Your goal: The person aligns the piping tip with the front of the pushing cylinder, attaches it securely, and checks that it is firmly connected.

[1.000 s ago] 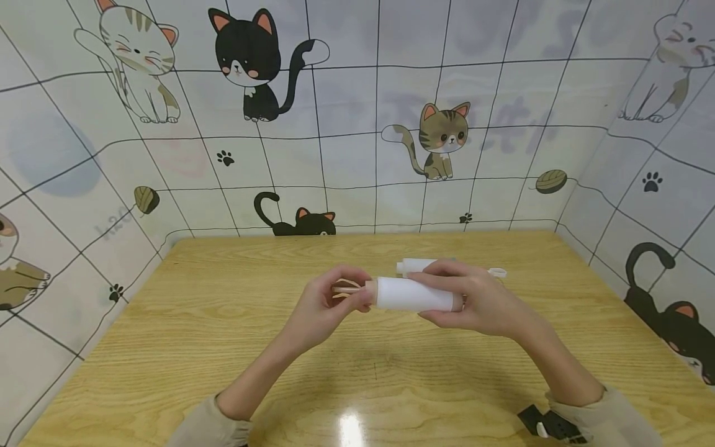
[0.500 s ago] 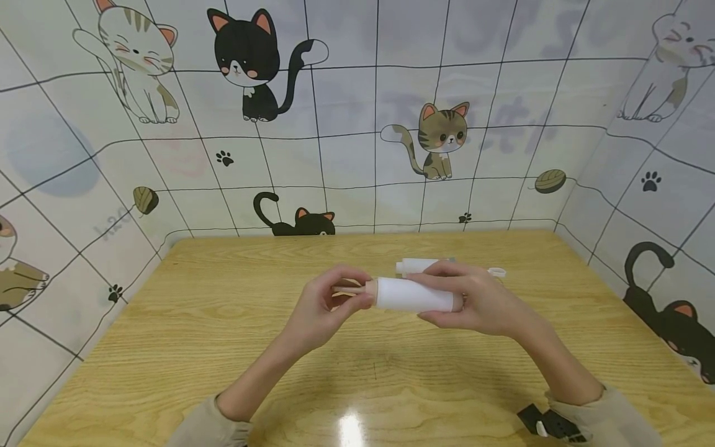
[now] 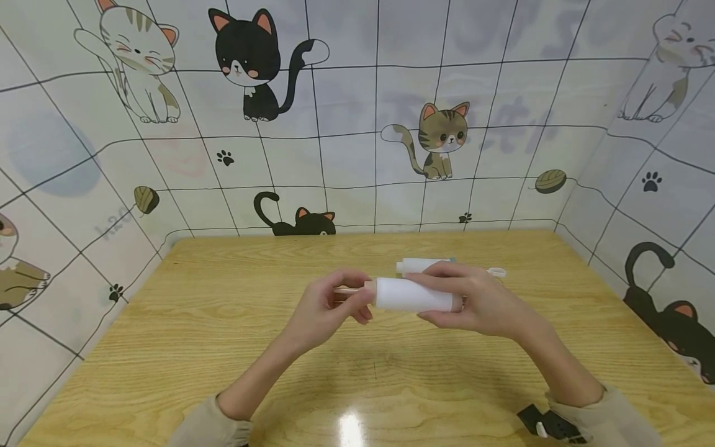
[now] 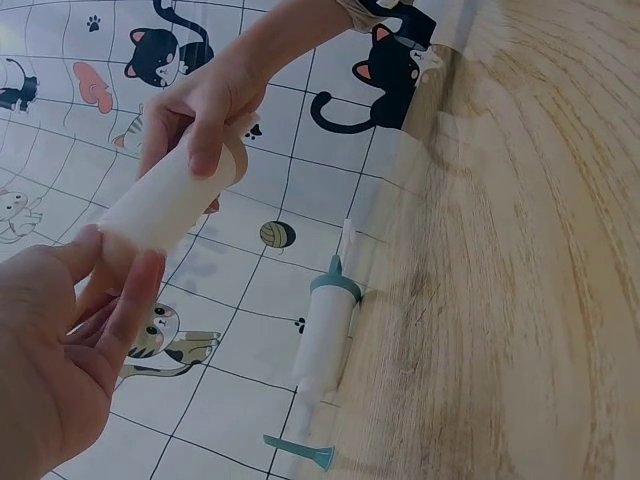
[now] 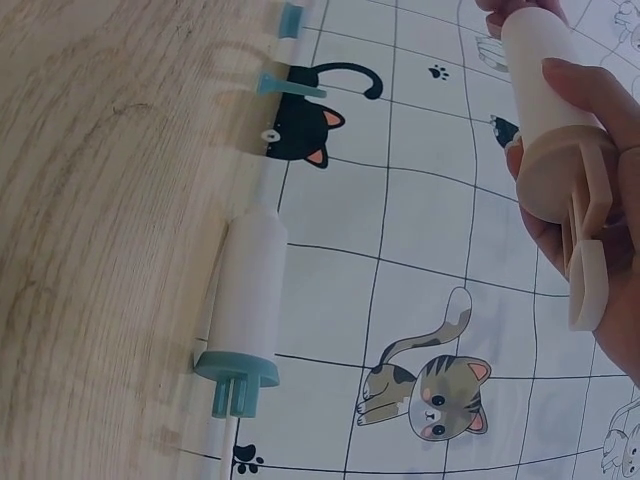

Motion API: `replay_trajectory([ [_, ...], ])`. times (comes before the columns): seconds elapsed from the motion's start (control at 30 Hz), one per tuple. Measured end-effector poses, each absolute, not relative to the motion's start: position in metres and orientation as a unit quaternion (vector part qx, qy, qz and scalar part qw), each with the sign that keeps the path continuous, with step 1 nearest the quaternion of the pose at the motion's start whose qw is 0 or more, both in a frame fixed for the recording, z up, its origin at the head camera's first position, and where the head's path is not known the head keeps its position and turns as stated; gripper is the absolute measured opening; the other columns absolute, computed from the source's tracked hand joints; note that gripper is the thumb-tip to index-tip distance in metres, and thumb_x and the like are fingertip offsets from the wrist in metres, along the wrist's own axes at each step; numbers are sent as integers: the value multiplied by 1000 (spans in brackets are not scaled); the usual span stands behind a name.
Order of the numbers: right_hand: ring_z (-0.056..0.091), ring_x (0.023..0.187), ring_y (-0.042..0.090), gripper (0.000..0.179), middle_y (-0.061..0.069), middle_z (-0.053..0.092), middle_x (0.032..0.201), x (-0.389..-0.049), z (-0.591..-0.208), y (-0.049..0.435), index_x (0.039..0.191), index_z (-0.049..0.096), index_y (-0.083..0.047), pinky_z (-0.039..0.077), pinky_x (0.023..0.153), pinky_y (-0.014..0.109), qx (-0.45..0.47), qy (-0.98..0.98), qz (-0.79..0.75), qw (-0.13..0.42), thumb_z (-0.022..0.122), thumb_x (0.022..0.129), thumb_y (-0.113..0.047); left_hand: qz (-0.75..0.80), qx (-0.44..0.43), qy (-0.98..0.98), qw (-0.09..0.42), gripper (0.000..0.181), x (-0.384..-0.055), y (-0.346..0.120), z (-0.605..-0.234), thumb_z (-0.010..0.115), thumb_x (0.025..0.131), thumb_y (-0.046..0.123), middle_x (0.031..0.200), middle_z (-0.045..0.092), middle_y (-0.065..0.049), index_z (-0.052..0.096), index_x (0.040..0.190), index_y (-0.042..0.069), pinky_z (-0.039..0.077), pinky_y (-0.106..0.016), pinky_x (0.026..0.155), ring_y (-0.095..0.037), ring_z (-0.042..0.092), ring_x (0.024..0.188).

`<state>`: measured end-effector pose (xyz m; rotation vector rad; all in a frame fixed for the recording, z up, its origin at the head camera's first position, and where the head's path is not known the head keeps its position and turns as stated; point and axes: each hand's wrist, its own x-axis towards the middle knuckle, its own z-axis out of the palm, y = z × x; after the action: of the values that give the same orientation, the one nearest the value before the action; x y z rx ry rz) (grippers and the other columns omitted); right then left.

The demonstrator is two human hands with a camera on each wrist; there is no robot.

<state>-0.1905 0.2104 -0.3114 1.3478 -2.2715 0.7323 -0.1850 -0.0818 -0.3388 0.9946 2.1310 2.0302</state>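
White cylinder [image 3: 413, 294], one: above table [image 3: 391, 385]. Right hand [image 3: 475, 298]: grips three o'clock end. Left hand [image 3: 329, 307]: pinches pale collar [image 3: 371, 284], nine o'clock. Change: left fingertips [image 3: 364, 315] now reach lower; collar-turning seems likely.

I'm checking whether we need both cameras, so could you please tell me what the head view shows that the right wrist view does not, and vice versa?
Only the head view shows the person's light sleeves and the thin rod at the left hand.

Only the right wrist view shows the held tube's loop handle and two small teal pieces.

Both show the held tube, the right hand, at least part of the left hand, the second white tube, the wooden table and the cat-patterned wall.
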Motion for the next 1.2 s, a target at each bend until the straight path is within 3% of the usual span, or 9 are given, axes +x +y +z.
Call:
replay_trajectory([
  [0.17, 65, 92, 21, 43, 4, 68, 114, -190, -311, 210, 127, 71, -11, 60, 67, 27, 481, -816, 258, 192, 78, 91, -34, 659, 336, 673, 10, 16, -185, -82, -339, 67, 96, -1, 101, 68, -18, 66, 112, -2, 63, -42, 71, -43, 71, 79],
  [0.5, 69, 87, 19, 48, 11, 73, 112, -189, -313, 212, 132, 68, -12, 57, 61, 20, 482, -818, 256, 182, 78, 91, -36, 639, 364, 677, -10, 18, -185, -82, -339, 68, 93, -5, 101, 68, -18, 65, 110, -4, 63, -40, 70, -39, 71, 77],
  [0.7, 68, 86, 15, 50, 8, 74, 108, -192, -315, 213, 133, 68, -16, 58, 63, 25, 486, -813, 281, 156, 82, 87, -26, 601, 407, 685, -56, 24, -185, -82, -339, 72, 89, -9, 104, 69, -18, 64, 111, -5, 63, -35, 74, -26, 72, 85],
  [0.83, 65, 83, 12, 51, 6, 74, 108, -192, -316, 214, 133, 68, -16, 58, 62, 25, 487, -810, 300, 132, 83, 85, -21, 577, 433, 687, -89, 28, -186, -82, -339, 73, 86, -11, 106, 68, -18, 64, 111, -6, 62, -34, 78, -26, 72, 94],
  [1.0, 68, 85, 13, 51, 6, 74, 107, -192, -314, 214, 133, 68, -15, 58, 62, 25, 488, -806, 303, 143, 84, 85, -21, 578, 431, 684, -110, 28, -187, -82, -341, 73, 87, -10, 108, 69, -16, 66, 113, -3, 63, -35, 77, -26, 71, 96],
  [1.2, 69, 88, 16, 48, 8, 74, 110, -189, -312, 211, 132, 68, -16, 58, 63, 23, 490, -809, 280, 167, 82, 87, -27, 605, 373, 700, -68, 22, -187, -82, -341, 70, 94, 1, 101, 72, -15, 66, 116, -1, 63, -36, 68, -27, 72, 78],
])
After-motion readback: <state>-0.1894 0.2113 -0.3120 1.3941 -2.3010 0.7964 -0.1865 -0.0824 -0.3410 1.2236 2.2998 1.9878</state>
